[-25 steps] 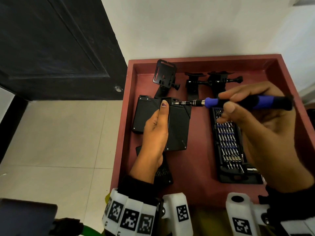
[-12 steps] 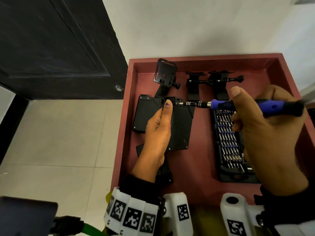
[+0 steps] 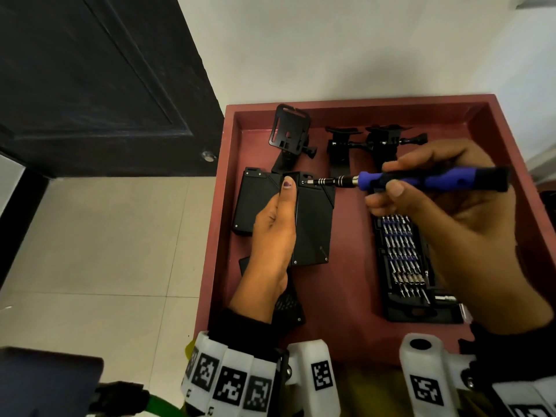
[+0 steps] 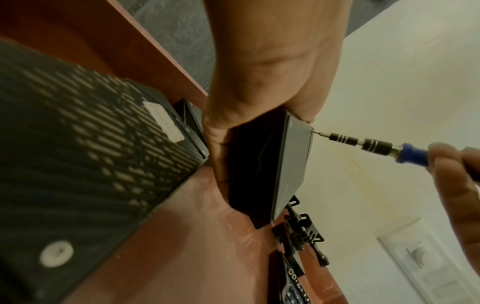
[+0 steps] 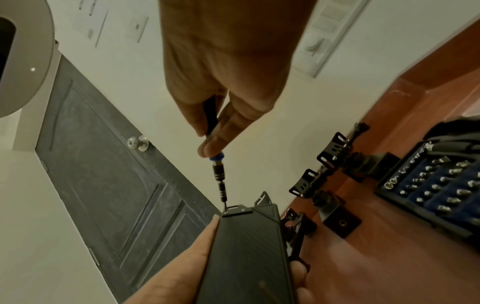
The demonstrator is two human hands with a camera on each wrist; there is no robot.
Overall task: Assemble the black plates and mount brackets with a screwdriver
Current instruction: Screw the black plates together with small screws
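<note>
The left hand [image 3: 275, 233] grips a black plate [image 3: 313, 224] on edge above the red tray [image 3: 355, 296], thumb along one face and fingers curled round the other. The right hand [image 3: 445, 212] pinches the blue and black screwdriver [image 3: 433, 179] between thumb and fingertips, its tip touching a screw at the plate's top corner.

A second black plate [image 3: 251, 203] lies flat just behind the held one, partly hidden by it. A vented black panel [image 4: 78, 156] lies under the left wrist, close to the tray's near edge. At the far end of the tray stand three black brackets: one with an upright slotted frame [image 3: 289, 127], and two with thumb screws [image 3: 379, 141] side by side, the right hand's fingers partly covering them. An open case of screwdriver bits [image 3: 403, 263] lies to the right, its far end hidden under the right hand.

The tray has raised sides and stands against a pale wall [image 3: 331, 46]. To the left are a dark panelled door [image 3: 90, 85] and a pale tiled floor [image 3: 105, 251]. A switch panel [image 5: 324, 30] is fixed on the wall.
</note>
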